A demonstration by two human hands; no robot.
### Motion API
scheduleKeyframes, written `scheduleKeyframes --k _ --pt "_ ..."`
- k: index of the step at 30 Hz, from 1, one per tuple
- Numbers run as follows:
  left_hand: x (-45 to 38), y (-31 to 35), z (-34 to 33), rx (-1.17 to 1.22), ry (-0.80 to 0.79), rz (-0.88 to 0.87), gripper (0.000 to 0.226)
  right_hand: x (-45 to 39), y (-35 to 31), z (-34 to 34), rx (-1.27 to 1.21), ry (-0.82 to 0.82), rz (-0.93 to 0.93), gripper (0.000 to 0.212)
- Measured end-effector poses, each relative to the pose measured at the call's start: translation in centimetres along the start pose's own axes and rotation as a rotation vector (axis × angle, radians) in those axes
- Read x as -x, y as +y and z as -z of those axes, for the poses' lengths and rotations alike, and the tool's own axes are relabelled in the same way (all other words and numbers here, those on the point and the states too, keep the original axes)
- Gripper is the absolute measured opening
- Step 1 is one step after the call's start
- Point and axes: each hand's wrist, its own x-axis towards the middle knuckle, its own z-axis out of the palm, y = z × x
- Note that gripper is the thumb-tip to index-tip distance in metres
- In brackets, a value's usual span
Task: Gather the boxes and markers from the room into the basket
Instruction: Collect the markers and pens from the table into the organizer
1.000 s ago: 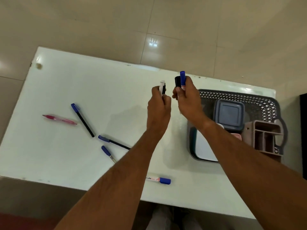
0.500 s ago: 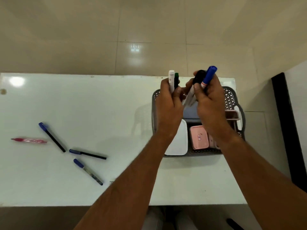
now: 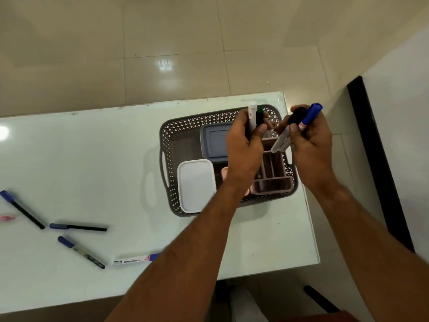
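- A pink box [image 3: 224, 171] in the grey lattice basket [image 3: 183, 131] is almost wholly hidden behind the left forearm; a pink pen [image 3: 7, 218] is cut off by the frame's left edge.
- The left hand [image 3: 243, 145] hangs above the basket, fingers clamped on a white-capped marker [image 3: 252, 113] and a green-capped marker [image 3: 260, 116], their lower ends concealed in the fist.
- The right hand [image 3: 312, 138], over the basket's right rim, has its fingers closed on a blue-capped marker [image 3: 311, 115] and a black-capped marker [image 3: 286, 133] whose white barrel slants toward a mauve compartment organiser [image 3: 271, 173].
- A grey-lidded box [image 3: 214, 140] and a white-lidded box [image 3: 196, 184] lie inside the basket.
- Well apart on the white tabletop [image 3: 104, 159] lie three blue-capped pens [image 3: 77, 227] and a whiteboard marker [image 3: 133, 260], its cap end behind the left forearm.
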Motion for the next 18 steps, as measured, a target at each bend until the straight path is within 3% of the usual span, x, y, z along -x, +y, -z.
scheduleKeyframes --k 8,18 --pt "-1.3 -1.9 -1.2 0.056 -0.085 -0.021 0.026 -1.6 1.5 0.9 -0.021 -0.048 0.025 0.031" --pt "-2.1 -4.3 -1.0 -0.069 -0.108 -0.003 0.028 -2.2 3.6 0.6 -0.01 -0.24 -0.016 0.03"
